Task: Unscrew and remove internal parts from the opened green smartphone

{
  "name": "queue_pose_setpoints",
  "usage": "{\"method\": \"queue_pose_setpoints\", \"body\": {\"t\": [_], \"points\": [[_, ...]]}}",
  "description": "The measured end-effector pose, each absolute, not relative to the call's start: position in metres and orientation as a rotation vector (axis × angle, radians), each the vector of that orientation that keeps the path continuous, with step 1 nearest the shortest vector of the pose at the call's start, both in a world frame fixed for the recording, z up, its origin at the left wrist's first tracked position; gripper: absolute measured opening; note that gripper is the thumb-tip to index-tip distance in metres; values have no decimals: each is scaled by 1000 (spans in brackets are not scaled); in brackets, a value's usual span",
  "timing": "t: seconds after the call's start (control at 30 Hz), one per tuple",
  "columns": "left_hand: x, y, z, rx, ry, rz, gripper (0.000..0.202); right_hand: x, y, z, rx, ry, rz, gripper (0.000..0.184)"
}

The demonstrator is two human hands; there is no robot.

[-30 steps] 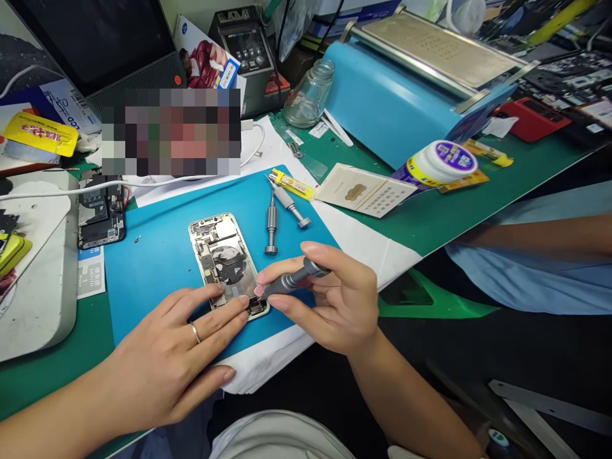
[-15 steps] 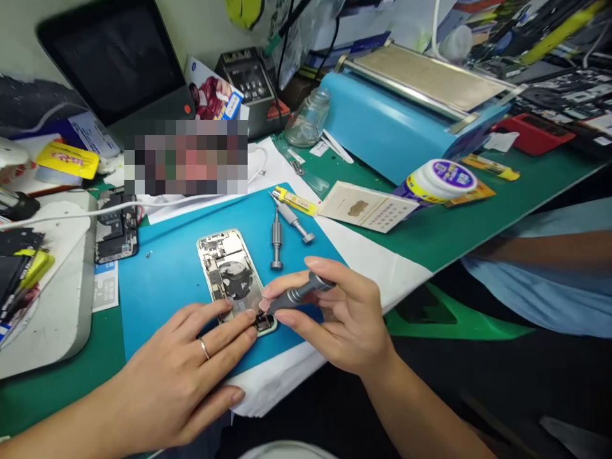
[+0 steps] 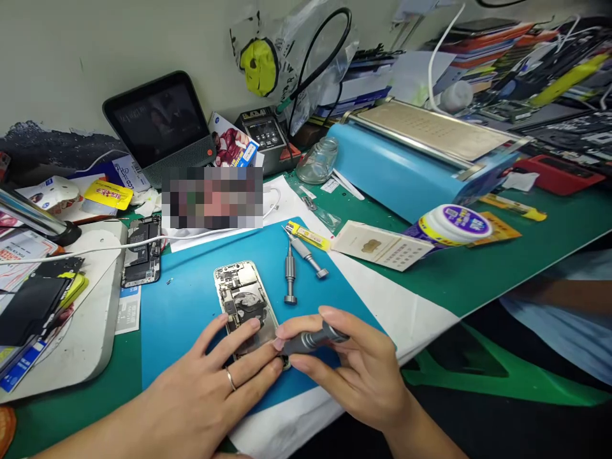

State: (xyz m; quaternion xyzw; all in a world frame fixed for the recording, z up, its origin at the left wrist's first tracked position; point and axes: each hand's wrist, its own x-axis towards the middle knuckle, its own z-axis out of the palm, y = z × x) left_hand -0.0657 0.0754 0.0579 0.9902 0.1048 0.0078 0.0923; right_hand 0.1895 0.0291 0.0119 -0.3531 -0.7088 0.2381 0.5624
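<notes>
An opened phone (image 3: 247,299) lies on the blue mat (image 3: 186,319), its inner parts showing. My left hand (image 3: 215,376), with a ring on one finger, lies with fingers stretched over the phone's lower half. Between the thumb and fingers of my right hand (image 3: 363,363) is a dark grey screwdriver (image 3: 310,341), tilted toward the phone's bottom end. Its tip is hidden by my left fingers, so I cannot tell what it touches. Two more grey screwdrivers, one upright in view (image 3: 289,274) and one slanted (image 3: 308,255), rest beyond my right hand.
A second opened phone (image 3: 142,252) lies left of the mat. A blue machine (image 3: 406,172) with a metal top, a white tub (image 3: 454,223), a small card (image 3: 377,245) and a glass jar (image 3: 319,159) stand beyond. A white cable (image 3: 95,250) crosses the left side. A person's sleeve (image 3: 559,328) shows at right.
The camera view has shifted, so everything appears lower and further right. My left fingers lie further across the phone's lower end, covering more of it. The screwdriver stays in my right hand.
</notes>
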Motion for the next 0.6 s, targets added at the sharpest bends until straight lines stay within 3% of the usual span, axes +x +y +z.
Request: {"method": "queue_pose_setpoints", "body": {"t": [0.2, 0.47, 0.6], "points": [[-63, 78, 53, 2919, 286, -14, 94, 190, 28, 11, -842, -1707, 558, 71], [-56, 79, 57, 3059, 264, -50, 70, 191, 24, 12, -918, -1765, 492, 59], [-58, 80, 53, 3125, 249, -14, 64, 192, 19, 9, -933, -1785, 426, 69]]}}
